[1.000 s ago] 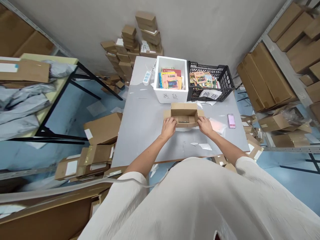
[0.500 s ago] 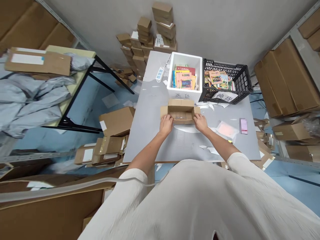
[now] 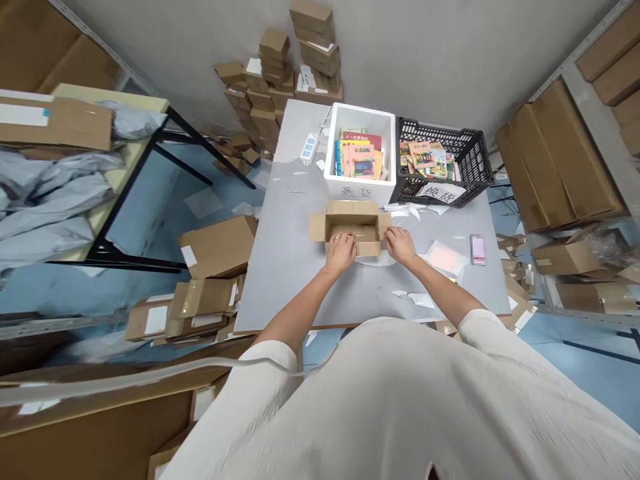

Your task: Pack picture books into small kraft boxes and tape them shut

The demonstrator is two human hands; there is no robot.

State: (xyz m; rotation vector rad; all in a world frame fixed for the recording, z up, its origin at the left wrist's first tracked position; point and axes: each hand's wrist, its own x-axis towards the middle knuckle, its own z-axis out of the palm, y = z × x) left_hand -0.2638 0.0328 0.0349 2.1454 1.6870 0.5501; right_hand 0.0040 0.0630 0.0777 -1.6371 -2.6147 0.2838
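A small cardboard box (image 3: 353, 207) stands on the table with its top flaps spread outward and its inside showing. My left hand (image 3: 341, 252) is at the box's near side, its curled fingers over the front edge and the thumb side hidden. At the right end, my right hand (image 3: 399, 244) pinches the right flap between thumb and fingers. Behind the box is a white foam bin (image 3: 360, 189) holding several books (image 3: 364, 165). Beside it, a black plastic crate (image 3: 473, 157) holds more colourful books (image 3: 425, 157).
The grey table (image 3: 285, 267) bears paper scraps (image 3: 421, 300), a clear packet with a pink sheet (image 3: 445, 257), a phone-like pink-screened item (image 3: 478, 250) and a power strip (image 3: 309, 148). Cardboard boxes (image 3: 215, 247) crowd the floor at left. Grey parcels (image 3: 55, 200) cover a side table.
My left hand has moved from the box's left front corner toward the middle of its front edge. My right hand stays by the right flap. The whole view has shifted slightly.
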